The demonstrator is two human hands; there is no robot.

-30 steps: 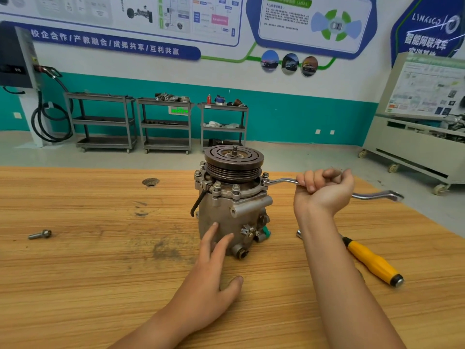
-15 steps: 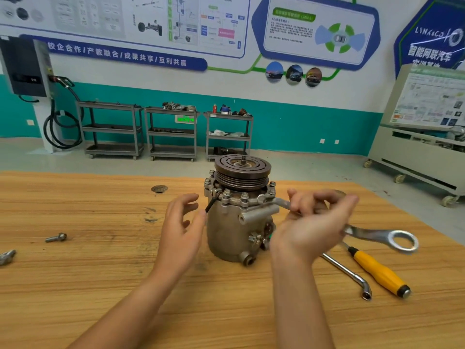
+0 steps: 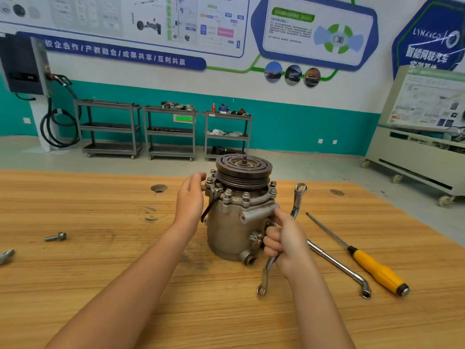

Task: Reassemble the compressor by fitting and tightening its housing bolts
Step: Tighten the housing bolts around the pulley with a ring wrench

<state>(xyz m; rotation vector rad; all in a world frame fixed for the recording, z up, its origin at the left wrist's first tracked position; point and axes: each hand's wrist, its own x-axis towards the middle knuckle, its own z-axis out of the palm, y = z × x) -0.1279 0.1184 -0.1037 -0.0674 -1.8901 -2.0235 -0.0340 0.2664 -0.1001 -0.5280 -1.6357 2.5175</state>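
A grey metal compressor stands upright on the wooden table, its dark grooved pulley on top and several housing bolts ringing the flange below it. My left hand touches the flange on the compressor's left side, fingers nearly straight. My right hand grips the middle of a double-ended ring wrench just right of the housing, held near vertical with one ring up and the other down by the table. The wrench is off the bolts.
A loose bolt lies at the left, and another metal part at the left edge. To the right lie an L-shaped socket wrench and a yellow-handled screwdriver. Metal carts stand against the far wall.
My right hand has pulled the wrench off the flange bolt and swung it from level to near vertical. My left hand rose from the compressor's base to the flange on its left.
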